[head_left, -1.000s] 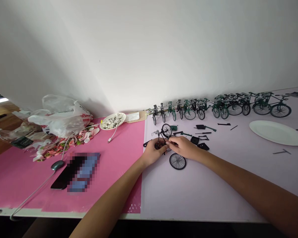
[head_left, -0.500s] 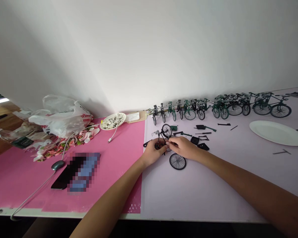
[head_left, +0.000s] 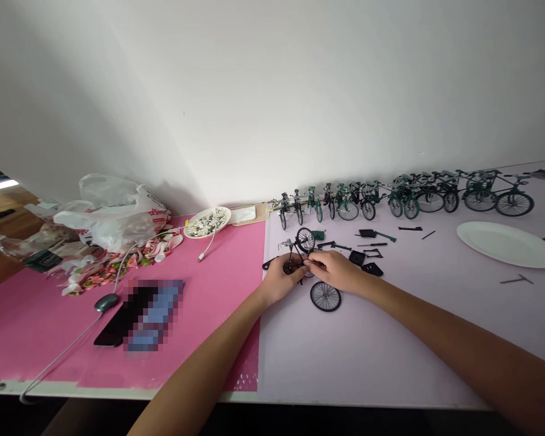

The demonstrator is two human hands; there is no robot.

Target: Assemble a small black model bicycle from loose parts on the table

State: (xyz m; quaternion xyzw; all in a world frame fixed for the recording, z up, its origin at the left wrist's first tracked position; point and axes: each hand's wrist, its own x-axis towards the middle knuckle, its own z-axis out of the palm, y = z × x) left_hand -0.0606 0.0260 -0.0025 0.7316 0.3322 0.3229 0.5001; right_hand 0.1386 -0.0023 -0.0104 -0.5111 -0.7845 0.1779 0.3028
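My left hand [head_left: 281, 277] is closed round the frame of a small black model bicycle [head_left: 290, 249]. One spoked wheel of that bicycle stands up above my fingers, and silver handlebars show at its left. My right hand [head_left: 329, 266] meets the left one, its thumb and fingertips pinched together at the model; whether a small part is between them is hidden. A loose spoked wheel [head_left: 326, 296] lies flat on the white tabletop just below my right hand. Black and dark green model parts [head_left: 356, 258] are scattered right behind the hands.
Several finished-looking model bicycles [head_left: 345, 209] line the wall. A white oval plate [head_left: 504, 243] lies at the right, near a T-shaped piece [head_left: 518, 279]. On the pink mat [head_left: 209, 315] are a phone [head_left: 127, 318], a mouse [head_left: 106, 302], a plate of bits [head_left: 191, 230] and plastic bags [head_left: 111, 215].
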